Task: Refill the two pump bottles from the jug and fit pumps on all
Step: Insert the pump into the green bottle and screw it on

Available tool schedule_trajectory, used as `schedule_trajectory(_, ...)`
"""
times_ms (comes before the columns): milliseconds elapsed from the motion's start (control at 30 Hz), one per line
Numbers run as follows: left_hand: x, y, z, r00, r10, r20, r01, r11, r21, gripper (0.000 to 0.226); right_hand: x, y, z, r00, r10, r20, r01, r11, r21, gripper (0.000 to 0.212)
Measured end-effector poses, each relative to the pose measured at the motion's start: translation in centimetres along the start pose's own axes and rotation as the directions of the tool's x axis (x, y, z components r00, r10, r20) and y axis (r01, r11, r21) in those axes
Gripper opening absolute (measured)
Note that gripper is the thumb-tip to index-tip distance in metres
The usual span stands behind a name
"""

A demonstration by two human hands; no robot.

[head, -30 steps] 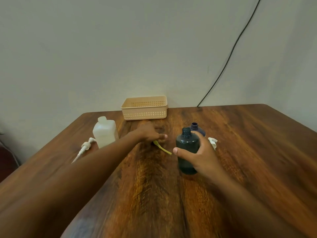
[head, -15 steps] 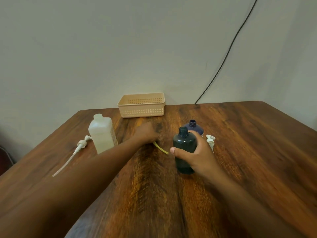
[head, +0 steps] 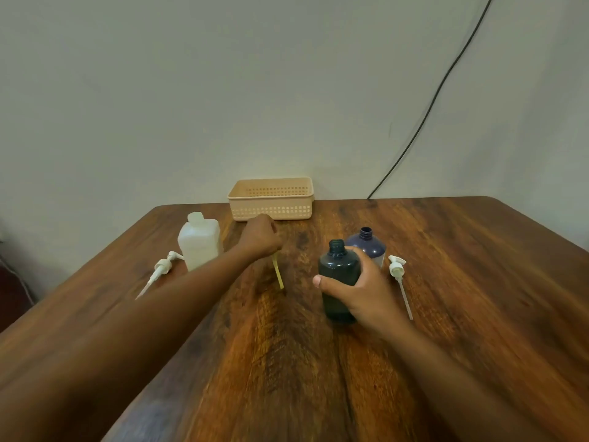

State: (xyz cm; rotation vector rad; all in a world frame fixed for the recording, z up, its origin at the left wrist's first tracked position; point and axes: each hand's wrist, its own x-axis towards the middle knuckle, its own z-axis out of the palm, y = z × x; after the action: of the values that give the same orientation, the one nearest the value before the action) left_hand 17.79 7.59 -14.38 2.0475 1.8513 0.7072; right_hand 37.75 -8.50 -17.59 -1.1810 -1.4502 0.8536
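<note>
My right hand (head: 363, 293) grips a dark teal bottle (head: 338, 269) that stands open-necked on the wooden table (head: 478, 282). Just behind it stands a dark blue bottle (head: 366, 245), also without a pump. My left hand (head: 259, 236) is closed around the top of a pump whose yellow tube (head: 278, 274) hangs down from my fist, tip near the table. A translucent white jug (head: 199, 242) stands at the left, uncapped. One white pump (head: 159, 272) lies left of the jug, another white pump (head: 400, 282) lies right of the bottles.
A beige perforated basket (head: 271, 199) sits against the wall at the table's far edge. A black cable (head: 424, 122) runs down the wall to the table's back right. The table's left edge slants close to the left pump.
My left hand has lifted the yellow-tubed pump off the table; its tube now hangs nearly upright. My right hand keeps its hold on the teal bottle. The view has shifted slightly.
</note>
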Motion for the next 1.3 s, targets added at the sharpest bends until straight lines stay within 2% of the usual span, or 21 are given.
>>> schedule_trajectory(100, -0.3, -0.4, -2.3, 0.997, 0.036, -0.064, -0.034, 0.999, 0.022, 0.022, 0.2, -0.4, 1.2, 1.0, 0.008, 0.02, -0.008, 1.0, 0.007, 0.054)
schedule_trajectory(200, -0.2, -1.0, -4.5, 0.992, 0.031, -0.126, -0.038, 0.998, -0.051, 0.046, 0.5, -0.9, 2.7, 1.0, -0.004, 0.022, 0.004, 1.0, 0.016, 0.059)
schedule_trajectory(267, -0.4, -1.3, -6.1, 0.986, 0.036, -0.16, -0.053, 0.994, -0.1, 0.052, 0.6, -1.5, 3.8, 1.0, -0.011, 0.019, 0.011, 1.0, 0.021, 0.062)
schedule_trajectory(533, -2.2, -0.2, -11.5, 0.949, 0.138, -0.283, -0.198, 0.96, -0.196, 0.054, 1.2, -3.8, 8.3, 0.998, -0.011, 0.063, 0.008, 0.999, 0.043, 0.054)
schedule_trajectory(867, -4.7, 4.0, -19.2, 0.821, 0.304, -0.484, -0.44, 0.876, -0.195, 0.053, 1.7, -6.1, 10.5, 0.998, -0.003, 0.058, 0.0, 0.999, 0.04, 0.064)
schedule_trajectory(1133, -6.9, 7.1, -21.0, 0.739, 0.4, -0.542, -0.57, 0.8, -0.187, 0.052, 1.7, -6.8, 10.7, 0.999, -0.014, 0.05, 0.013, 1.0, 0.028, 0.066)
schedule_trajectory(1300, -7.5, 8.0, -20.6, 0.728, 0.43, -0.534, -0.595, 0.783, -0.182, 0.053, 1.7, -6.9, 10.4, 0.998, -0.032, 0.047, 0.029, 0.998, 0.056, 0.064)
